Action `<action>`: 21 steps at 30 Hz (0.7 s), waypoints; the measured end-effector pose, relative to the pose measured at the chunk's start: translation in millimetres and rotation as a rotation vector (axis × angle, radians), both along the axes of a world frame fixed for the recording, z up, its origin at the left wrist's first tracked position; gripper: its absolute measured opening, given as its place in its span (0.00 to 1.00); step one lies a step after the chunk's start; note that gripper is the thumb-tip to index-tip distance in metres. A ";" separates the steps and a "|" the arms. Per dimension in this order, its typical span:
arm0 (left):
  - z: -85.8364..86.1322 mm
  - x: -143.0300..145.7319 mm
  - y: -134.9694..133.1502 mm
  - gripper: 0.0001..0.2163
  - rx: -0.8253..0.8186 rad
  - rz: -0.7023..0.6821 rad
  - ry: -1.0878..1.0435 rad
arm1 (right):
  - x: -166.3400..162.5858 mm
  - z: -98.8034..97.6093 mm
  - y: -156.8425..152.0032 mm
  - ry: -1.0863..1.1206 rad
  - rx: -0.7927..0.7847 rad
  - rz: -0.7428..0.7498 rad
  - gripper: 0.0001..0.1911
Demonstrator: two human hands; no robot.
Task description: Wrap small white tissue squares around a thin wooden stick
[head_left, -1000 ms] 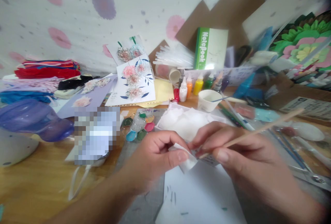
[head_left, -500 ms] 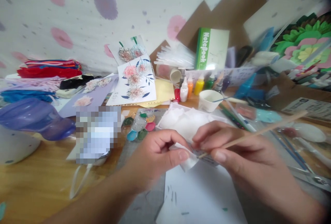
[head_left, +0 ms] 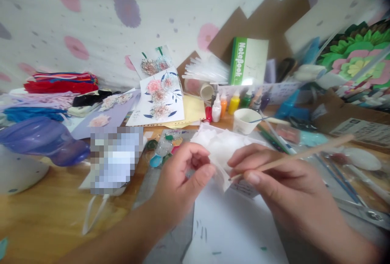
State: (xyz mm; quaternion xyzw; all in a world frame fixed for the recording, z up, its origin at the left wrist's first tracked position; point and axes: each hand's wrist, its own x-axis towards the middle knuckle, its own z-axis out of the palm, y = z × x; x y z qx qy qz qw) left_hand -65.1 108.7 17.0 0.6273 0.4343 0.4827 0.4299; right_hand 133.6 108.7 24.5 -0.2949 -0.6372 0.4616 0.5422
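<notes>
My left hand [head_left: 183, 174] pinches a small piece of white tissue [head_left: 222, 178] between thumb and fingers, just above a white sheet of paper [head_left: 231, 227]. My right hand [head_left: 274, 178] is closed around a thin wooden stick [head_left: 298, 153], held like a pen, with its tip touching the tissue piece. Behind both hands lies a tray of white tissue [head_left: 222, 144], and a small paint palette [head_left: 163, 152] with coloured wells sits to the left of it.
A white cup [head_left: 245, 120] and several small paint bottles [head_left: 225, 103] stand behind the tray. Flower cards [head_left: 161, 97], a green notebook [head_left: 246, 61], brushes [head_left: 335, 170] at right, a purple object [head_left: 42, 140] at left and stacked coloured paper [head_left: 61, 82] crowd the wooden table [head_left: 36, 223].
My left hand has lifted slightly and turned, raising the tissue piece. The stick tip in my right hand stays against it. The view has shifted a little.
</notes>
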 end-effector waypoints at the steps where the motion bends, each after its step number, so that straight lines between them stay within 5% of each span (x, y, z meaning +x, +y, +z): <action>1: 0.7 -0.3 -0.9 0.03 0.100 0.075 0.045 | 0.3 -1.3 -0.2 -0.001 0.005 -0.032 0.06; 4: 3.1 -0.8 -3.9 0.06 0.250 0.084 0.106 | -0.8 -3.0 -1.2 -0.014 0.023 -0.110 0.06; 9: 2.6 4.8 -6.1 0.10 0.077 -0.103 0.093 | -7.5 -2.1 -4.1 -0.104 0.092 -0.152 0.06; 16: 0.3 8.7 0.5 0.08 -0.235 0.014 -0.112 | 5.5 -6.2 2.6 -0.212 0.161 -0.266 0.06; 21: -0.9 2.2 4.9 0.10 -0.246 0.088 -0.363 | 12.8 -2.3 17.6 -0.199 0.155 -0.419 0.08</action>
